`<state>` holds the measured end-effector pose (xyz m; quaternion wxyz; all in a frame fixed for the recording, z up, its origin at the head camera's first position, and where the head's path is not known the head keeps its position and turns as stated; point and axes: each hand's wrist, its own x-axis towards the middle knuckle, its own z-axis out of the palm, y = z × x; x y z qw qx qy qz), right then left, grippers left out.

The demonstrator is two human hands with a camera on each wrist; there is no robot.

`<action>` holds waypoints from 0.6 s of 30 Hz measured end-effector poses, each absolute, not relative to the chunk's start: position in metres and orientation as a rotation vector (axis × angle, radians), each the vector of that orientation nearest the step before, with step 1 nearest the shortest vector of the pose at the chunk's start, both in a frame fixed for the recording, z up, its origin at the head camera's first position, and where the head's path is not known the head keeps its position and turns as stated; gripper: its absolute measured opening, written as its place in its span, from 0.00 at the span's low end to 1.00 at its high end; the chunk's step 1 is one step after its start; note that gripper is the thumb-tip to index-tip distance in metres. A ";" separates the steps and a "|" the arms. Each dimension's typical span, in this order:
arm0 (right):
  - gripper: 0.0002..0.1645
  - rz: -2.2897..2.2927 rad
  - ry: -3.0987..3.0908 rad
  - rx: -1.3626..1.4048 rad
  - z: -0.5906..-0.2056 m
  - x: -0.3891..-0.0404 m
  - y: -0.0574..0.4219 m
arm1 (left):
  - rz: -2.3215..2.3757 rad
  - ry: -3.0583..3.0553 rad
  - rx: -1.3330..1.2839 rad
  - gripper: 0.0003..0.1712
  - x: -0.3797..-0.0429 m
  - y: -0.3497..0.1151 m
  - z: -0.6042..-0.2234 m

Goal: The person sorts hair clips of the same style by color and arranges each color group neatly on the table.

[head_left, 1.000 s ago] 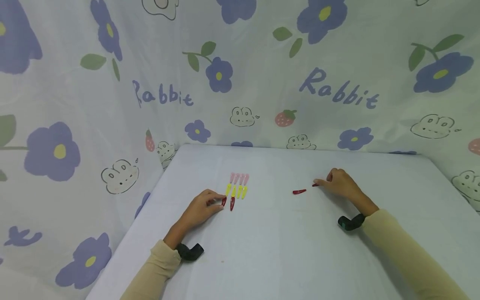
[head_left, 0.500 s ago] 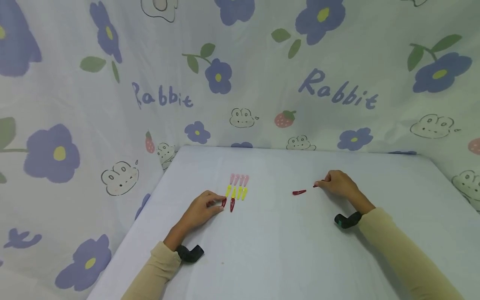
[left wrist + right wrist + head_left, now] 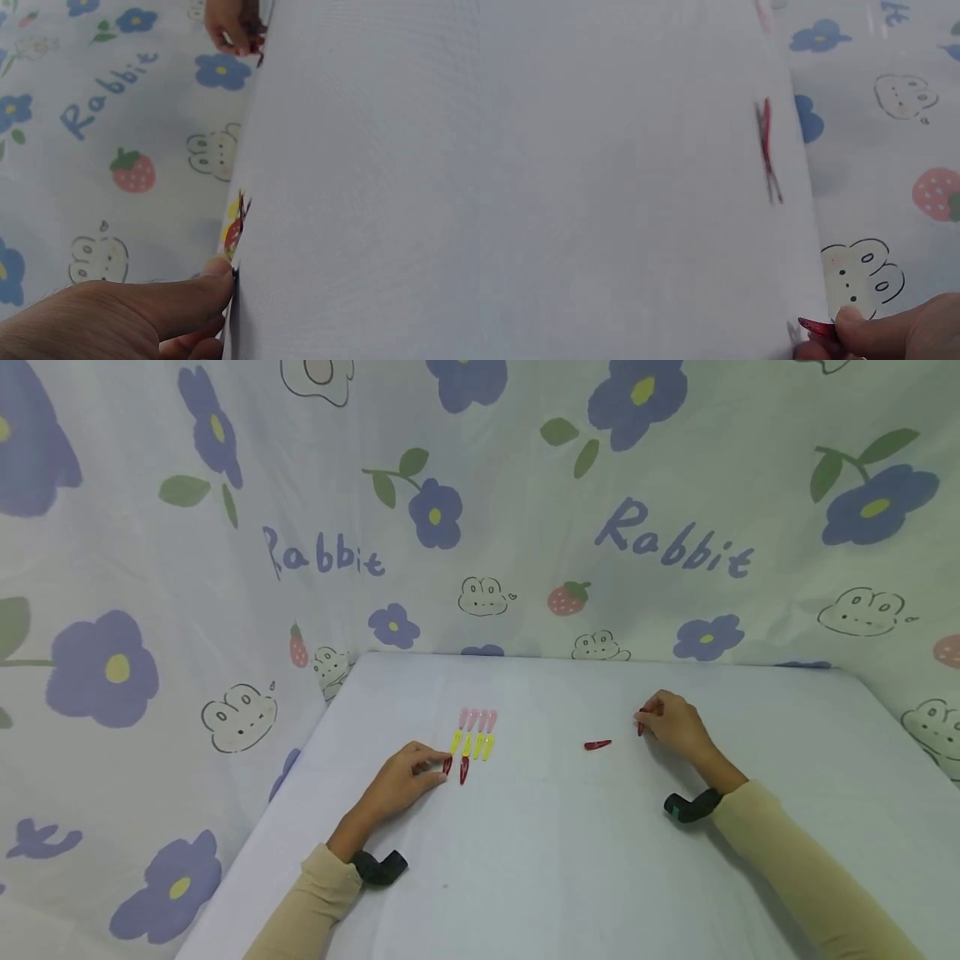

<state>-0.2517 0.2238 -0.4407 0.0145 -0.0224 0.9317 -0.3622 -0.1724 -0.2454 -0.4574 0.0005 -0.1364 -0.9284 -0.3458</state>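
Note:
In the head view my left hand has thumb and index finger at the two ends of a red hair clip on the white table. Beside it lies another red hair clip, below a row of yellow hair clips and a row of pink hair clips. Over at the right, my right hand pinches a red hair clip between thumb and fingers; its tip pokes out in the right wrist view. One more red hair clip lies alone between the hands.
The white table runs back to a hanging cloth printed with flowers, rabbits and strawberries. Dark wrist cameras sit under both wrists. Bare tabletop lies between the clip rows and the lone clip.
The red hair clip in my right hand has swung from lying sideways to pointing nearly upright, and that hand has shifted slightly. My left hand stays in place.

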 end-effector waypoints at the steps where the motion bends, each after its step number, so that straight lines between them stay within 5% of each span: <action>1: 0.16 -1.204 2.872 -0.059 -0.440 -0.251 0.224 | -1.085 -2.912 -0.433 0.20 -0.173 -0.245 -0.457; 18: 0.28 -1.603 2.700 -0.177 -0.425 -0.235 0.200 | -1.085 -2.895 -0.464 0.20 -0.172 -0.246 -0.457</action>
